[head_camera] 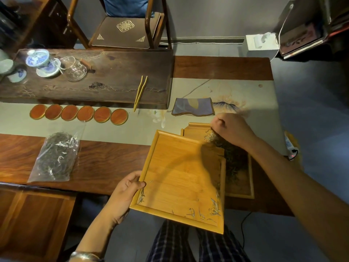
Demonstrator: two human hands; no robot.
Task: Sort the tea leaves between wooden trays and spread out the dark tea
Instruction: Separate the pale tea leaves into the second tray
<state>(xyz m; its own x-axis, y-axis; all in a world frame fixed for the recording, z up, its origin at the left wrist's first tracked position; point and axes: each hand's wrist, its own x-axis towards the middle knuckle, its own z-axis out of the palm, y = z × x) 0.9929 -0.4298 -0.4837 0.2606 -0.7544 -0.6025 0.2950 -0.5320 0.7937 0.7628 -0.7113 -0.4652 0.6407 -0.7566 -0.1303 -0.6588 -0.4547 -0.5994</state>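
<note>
Trays, 2: left hand (126,188) grips 1 (181,178); right hand (231,128) pinches dark tea (233,157) over the other (243,184).

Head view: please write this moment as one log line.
left hand: grips tilted light tray | right hand: curled over dark tea in lower tray | tea bag: on table

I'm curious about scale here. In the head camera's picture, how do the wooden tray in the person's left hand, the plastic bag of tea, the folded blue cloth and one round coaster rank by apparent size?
Largest to smallest as they look:
1. Wooden tray, though it is nearest the camera.
2. Bag of tea.
3. Blue cloth.
4. Coaster.
</note>
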